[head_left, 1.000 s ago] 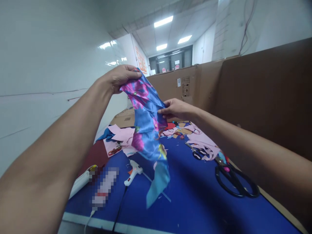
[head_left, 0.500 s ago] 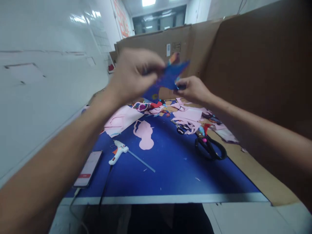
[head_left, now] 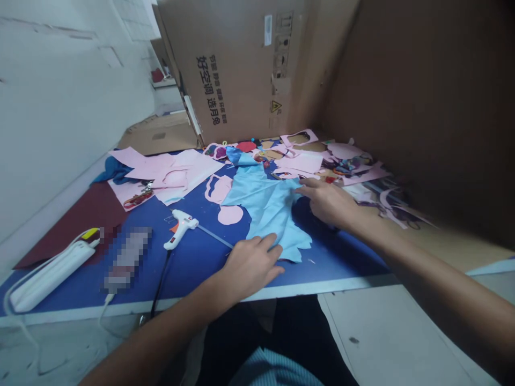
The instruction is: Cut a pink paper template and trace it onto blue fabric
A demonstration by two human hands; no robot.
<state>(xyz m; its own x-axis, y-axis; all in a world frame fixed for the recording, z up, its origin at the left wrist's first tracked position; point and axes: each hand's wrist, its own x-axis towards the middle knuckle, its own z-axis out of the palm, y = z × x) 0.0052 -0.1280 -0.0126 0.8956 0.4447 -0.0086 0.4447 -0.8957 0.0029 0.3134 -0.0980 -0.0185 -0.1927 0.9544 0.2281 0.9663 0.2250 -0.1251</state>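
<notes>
Left hand (head_left: 250, 264) palm down, fingers spread flat, pressing near edge of blue cloth (head_left: 267, 206) onto tabletop (head_left: 209, 262). Right hand (head_left: 328, 201) flat, fingers extended, pinning cloth's right edge; nothing gripped. Glue gun (head_left: 179, 226) left of cloth. Pink paper scraps (head_left: 177, 171) beyond.

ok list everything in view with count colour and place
cloth: 1, light blue, flat at mat centre
mat: 1, dark blue, on the table
glue gun: 1, white, left of the cloth
power strip: 1, white, near left
paper scraps: many, pink, far side of the mat
cardboard: brown, behind and right
left hand: on the cloth's near edge
right hand: on the cloth's right edge
</notes>
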